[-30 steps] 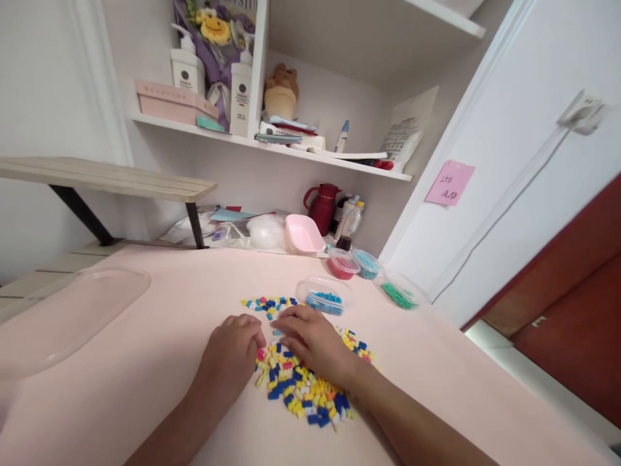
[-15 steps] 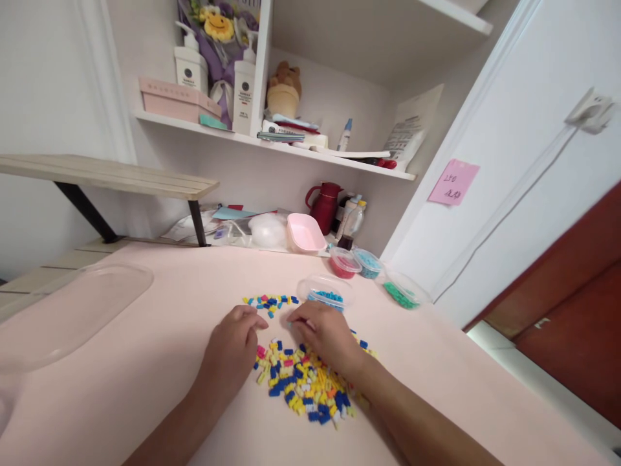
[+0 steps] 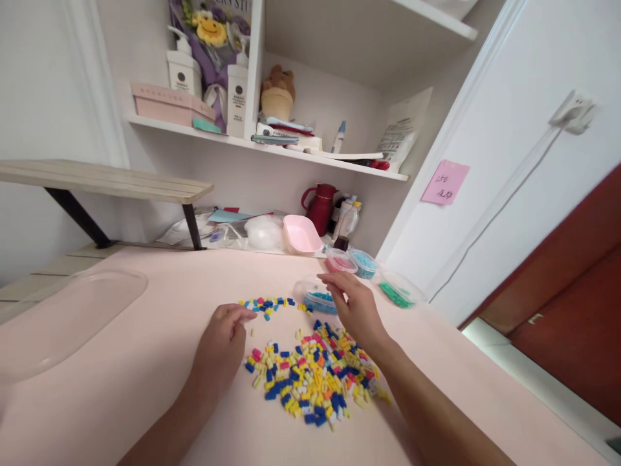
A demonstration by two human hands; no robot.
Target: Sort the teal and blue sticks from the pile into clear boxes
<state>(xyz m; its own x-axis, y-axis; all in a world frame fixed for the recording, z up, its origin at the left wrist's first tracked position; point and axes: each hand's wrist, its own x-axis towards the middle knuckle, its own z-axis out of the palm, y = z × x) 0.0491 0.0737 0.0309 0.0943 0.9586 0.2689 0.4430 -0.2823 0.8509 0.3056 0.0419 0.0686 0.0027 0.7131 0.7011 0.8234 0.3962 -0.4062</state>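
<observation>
A loose heap of small building bricks (image 3: pixel 315 375), mostly yellow and dark blue with some pink, orange and white, lies on the pink tabletop. My left hand (image 3: pixel 220 343) rests at the heap's left side, fingers loosely bent and apart, with nothing visible in it. Just beyond its fingertips is a smaller scatter of blue and yellow bricks (image 3: pixel 266 305). My right hand (image 3: pixel 356 310) hovers beside and partly over a clear tub of blue bricks (image 3: pixel 317 302). Its fingers are stretched out with the thumb apart, and no brick shows between them.
Behind the blue tub stand clear tubs of red pieces (image 3: pixel 341 262), light blue pieces (image 3: pixel 363 264) and green pieces (image 3: pixel 395 294). A pink bowl (image 3: pixel 301 234) and a red jug (image 3: pixel 321 208) are at the back. A clear plastic lid or tray (image 3: pixel 82 317) lies left, near a small raised shelf (image 3: pixel 107 181).
My right hand has moved from between the two brick groups, right and away to the blue tub, and its fingers have opened. My left hand has drawn slightly left.
</observation>
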